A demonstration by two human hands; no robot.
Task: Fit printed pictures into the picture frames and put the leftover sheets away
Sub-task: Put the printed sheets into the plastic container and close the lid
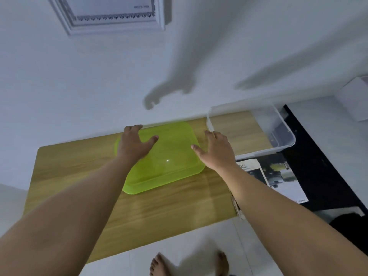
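The job looks far from finished. The one picture frame (pixel 119 22) in view sits against the wall well beyond the green tub (pixel 169 162), up and to its left. It is white and moulded with a dark lacy inner border, and what fills it is a pale sheet with one tiny line of print, which I take for a stock insert or backing, not a fitted picture. The printed sheets (pixel 282 178) lie loose to the right of the tub, off the wooden table (pixel 79 170) on a dark surface. At least two overlap, with dark photographic prints and pale margins, and one has a strip of lettering at its top. They lie flat and are not yet put away. Both hands are on the tub instead, so this seems to be a clearing or fetching step. The left hand (pixel 132 145) lies over the tub's far left corner with its thumb splayed across the top and its fingers (pixel 133 127) bent at the far rim. I cannot tell whether they have closed on it. The right hand (pixel 216 150) is at the tub's right edge, its fingers (pixel 211 134) straight and spread and its thumb touching the rim. The tub is translucent lime plastic with rounded corners. A clear bin (pixel 282 144) stands just right of it, beyond the sheets.
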